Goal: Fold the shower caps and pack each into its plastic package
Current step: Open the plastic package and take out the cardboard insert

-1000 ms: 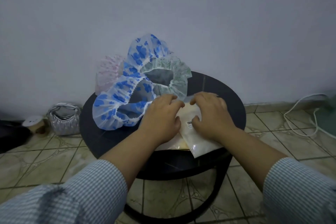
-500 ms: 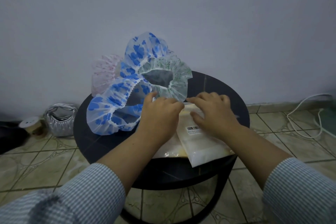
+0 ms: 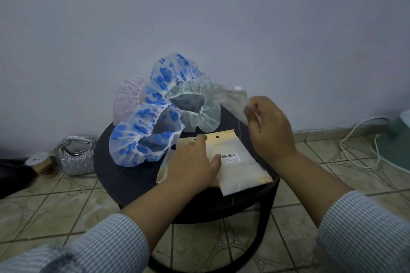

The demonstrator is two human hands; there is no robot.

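Note:
Several shower caps are heaped at the back of a round black table (image 3: 124, 175): a blue-flowered cap (image 3: 142, 137) in front, another blue-flowered cap (image 3: 170, 73) behind, a green-speckled cap (image 3: 199, 115) and a pink cap (image 3: 127, 99) at the far left. A stack of plastic packages (image 3: 239, 168) with a barcode label lies near the table's front edge. My left hand (image 3: 190, 164) rests flat on this stack. My right hand (image 3: 268, 126) pinches one clear empty package (image 3: 233, 99) and holds it lifted above the table, next to the green-speckled cap.
A silver quilted bag (image 3: 75, 157) and a tape roll (image 3: 41, 162) sit on the tiled floor left of the table, against the wall. White cables (image 3: 359, 139) trail across the floor at the right, beside a pale green object (image 3: 399, 139).
My right hand has lifted one clear package off the stack, up and to the right. My left hand has flattened onto the remaining packages. The view has shifted slightly.

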